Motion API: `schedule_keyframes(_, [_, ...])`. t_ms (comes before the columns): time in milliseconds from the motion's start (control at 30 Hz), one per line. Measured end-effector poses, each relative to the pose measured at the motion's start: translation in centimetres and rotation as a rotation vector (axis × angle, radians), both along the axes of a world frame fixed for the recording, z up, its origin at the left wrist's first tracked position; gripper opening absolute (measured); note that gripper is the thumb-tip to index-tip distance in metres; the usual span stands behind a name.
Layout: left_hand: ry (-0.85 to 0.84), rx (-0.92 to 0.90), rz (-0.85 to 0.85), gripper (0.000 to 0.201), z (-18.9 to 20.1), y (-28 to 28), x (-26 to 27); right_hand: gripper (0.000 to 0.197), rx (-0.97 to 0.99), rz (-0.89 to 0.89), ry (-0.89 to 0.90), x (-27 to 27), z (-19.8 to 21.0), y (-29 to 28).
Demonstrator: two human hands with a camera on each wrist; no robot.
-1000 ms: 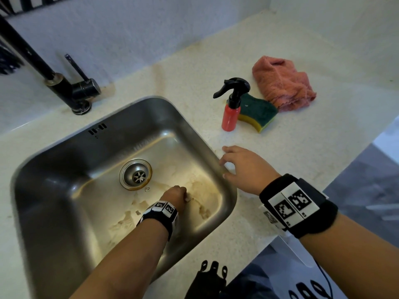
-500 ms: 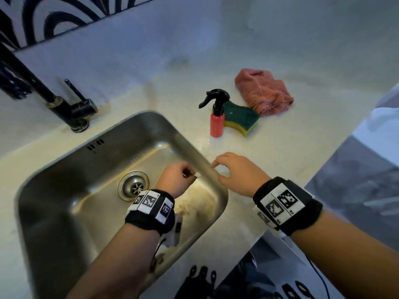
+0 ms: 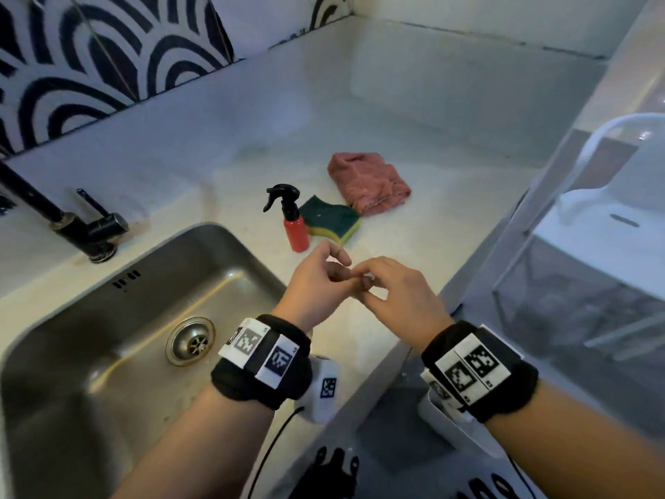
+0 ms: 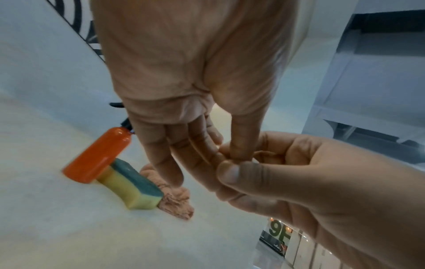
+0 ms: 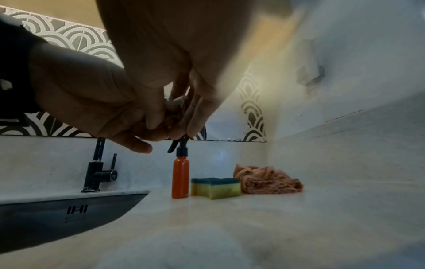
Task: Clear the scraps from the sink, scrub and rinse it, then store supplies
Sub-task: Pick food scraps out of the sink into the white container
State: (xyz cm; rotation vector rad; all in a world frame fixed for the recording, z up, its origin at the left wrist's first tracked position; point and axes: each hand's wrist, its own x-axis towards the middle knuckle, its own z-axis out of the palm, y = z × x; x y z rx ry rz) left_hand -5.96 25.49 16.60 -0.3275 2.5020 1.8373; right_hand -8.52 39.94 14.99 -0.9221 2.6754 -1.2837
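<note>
Step in hand, as judged: clearing scraps. The left hand (image 3: 318, 282) and right hand (image 3: 396, 293) meet fingertip to fingertip above the counter (image 3: 431, 228), just right of the sink (image 3: 90, 318).

Grip state: the left thumb and fingers are drawn together in a narrow pinch. The right fingers (image 4: 232, 172) curl closed around the left fingertips. A small pale scrap (image 3: 367, 280) appears at the contact point. Which hand holds it cannot be told; in the right wrist view the spot is shadowed.

Position relative to the grip: the sink lies below and to the left. The bottle (image 3: 293, 225) stands just beyond the hands, the sponge (image 3: 333, 219) touches it on the right, and the cloth (image 3: 367, 181) lies beyond the sponge.

Next move, as judged: secure the scrap in one hand and carry it to disposal. No bin can be identified. Scrubbing is not yet begun; the supplies lie untouched.
</note>
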Motion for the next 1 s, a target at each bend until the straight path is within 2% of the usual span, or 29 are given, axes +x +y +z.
schedule_keyframes(167, [-0.031,-0.126,-0.105,0.027,0.1,7.1,-0.7,0.01,0.074,-0.08,-0.077,-0.9,-0.3,8.2])
schedule_keyframes(267, [-0.008,-0.38,-0.131,0.019,-1.0,10.7,-1.3,0.01,0.232,-0.111,-0.158,-1.8,-1.6,13.5])
schedule_keyframes(367, [-0.01,-0.681,-0.15,0.023,-3.0,13.3,-2.5,0.015,0.408,-0.096,-0.203,-2.5,-4.0,18.1])
schedule_keyframes(467, [-0.012,-0.802,-0.164,0.032,-5.0,15.8,-3.5,0.014,0.469,-0.094,-0.252,-3.0,-7.1,21.7])
schedule_keyframes(600, [-0.008,-0.861,-0.149,0.042,-6.3,18.6,-4.5,0.008,0.509,-0.099,-0.323,-3.3,-10.6,24.6])
schedule_keyframes(733, [-0.041,-0.83,-0.181,0.054,-7.0,19.4,-5.2,0.025,0.599,-0.072,-0.397,-3.2,-13.7,25.8])
schedule_keyframes(867, [-0.079,-0.749,-0.186,0.063,-8.0,19.4,-5.2,0.031,0.608,-0.09,-0.479,-3.4,-15.1,26.3])
schedule_keyframes(1000, [-0.109,-0.718,-0.16,0.063,-8.7,19.3,-5.0,0.032,0.562,-0.117,-0.49,-3.8,-15.8,26.6])
